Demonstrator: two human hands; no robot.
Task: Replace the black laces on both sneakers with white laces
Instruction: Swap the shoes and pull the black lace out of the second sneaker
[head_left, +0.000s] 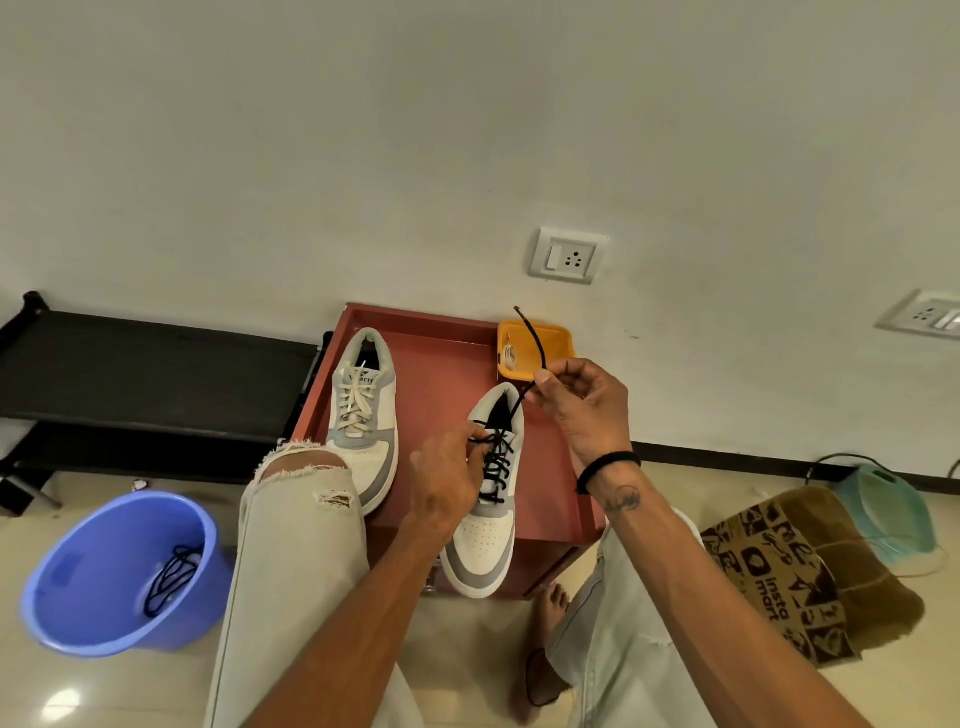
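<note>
1. The right hand (582, 402) pinched one free end of the black lace (498, 457), which arched stiffly above its fingers. The left hand (449, 475) pinched the lace at the upper eyelets of the right sneaker (485, 540), just beneath its fingertips.
2. That sneaker overhung the near edge of the red table (441, 364); a hard pull might have tipped it off, I judged.
3. The thin round cord could also have snagged in an eyelet if drawn at an angle.
4. Beyond the left hand stood the left sneaker (363, 415), already carrying flat cream-white laces.
5. Just behind the right hand sat a glossy orange tray (558, 343) holding a coiled white lace (508, 357).
6. Far outside the left hand, a smooth blue plastic bucket (78, 587) held a discarded black lace.
</note>
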